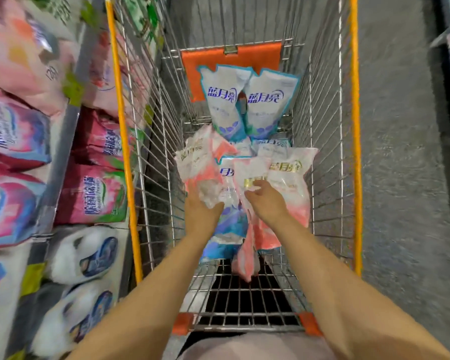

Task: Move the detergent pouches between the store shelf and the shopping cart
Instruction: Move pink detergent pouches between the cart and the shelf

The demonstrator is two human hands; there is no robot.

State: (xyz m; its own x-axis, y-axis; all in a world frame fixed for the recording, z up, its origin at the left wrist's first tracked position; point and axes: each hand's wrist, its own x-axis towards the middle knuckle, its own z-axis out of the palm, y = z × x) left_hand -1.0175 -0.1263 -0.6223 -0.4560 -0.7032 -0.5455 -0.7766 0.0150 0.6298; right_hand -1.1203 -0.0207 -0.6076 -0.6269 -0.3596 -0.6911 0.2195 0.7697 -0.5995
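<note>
Both my arms reach down into the wire shopping cart [153,141]. My left hand [202,211] grips the lower end of a pink-and-white detergent pouch [198,162] that leans against the cart's left side. My right hand [266,201] pinches the front of a second pink-and-white pouch [289,178] on the right. Between and under them lies a blue-and-white pouch [231,224]. Two more blue-and-white pouches [226,100] [269,102] stand upright against the cart's far end.
The store shelf [60,157] runs along the left, close to the cart's orange rim [122,141]. It holds pink and red detergent bags [94,193] and white-and-blue packs [89,253]. An orange flap [255,57] hangs at the cart's far end. Grey floor [400,178] lies to the right.
</note>
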